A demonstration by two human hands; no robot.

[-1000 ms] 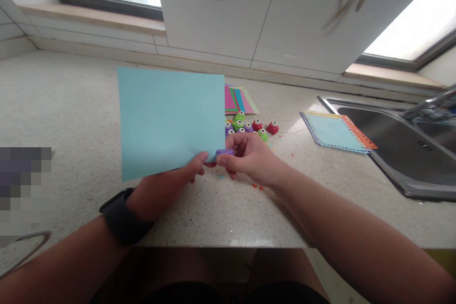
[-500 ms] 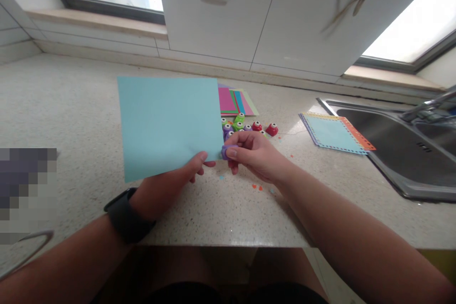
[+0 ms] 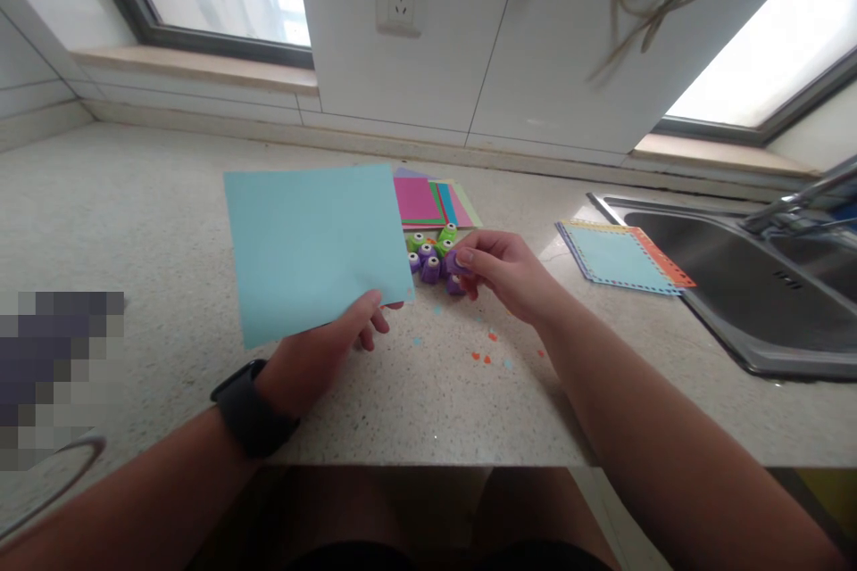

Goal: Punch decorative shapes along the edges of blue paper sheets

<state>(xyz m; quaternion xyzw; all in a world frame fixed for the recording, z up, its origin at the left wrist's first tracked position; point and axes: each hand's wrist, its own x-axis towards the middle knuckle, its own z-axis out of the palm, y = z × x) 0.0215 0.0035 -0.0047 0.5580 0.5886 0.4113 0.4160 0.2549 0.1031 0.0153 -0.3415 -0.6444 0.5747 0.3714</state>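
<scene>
Blue paper (image 3: 314, 250) left, purple punch (image 3: 453, 264) right

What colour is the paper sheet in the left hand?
Plain light blue; the paper sheet shows best in the head view.

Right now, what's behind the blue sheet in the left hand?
Past its right edge, a stack of coloured paper and a cluster of small punches show on the counter. The blue sheet, in the left hand, covers the stack's left part and anything else there.

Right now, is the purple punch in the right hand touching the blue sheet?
Apart. Head view: the purple punch, pinched by the right hand, sits clear of the blue sheet, other punches between.
</scene>
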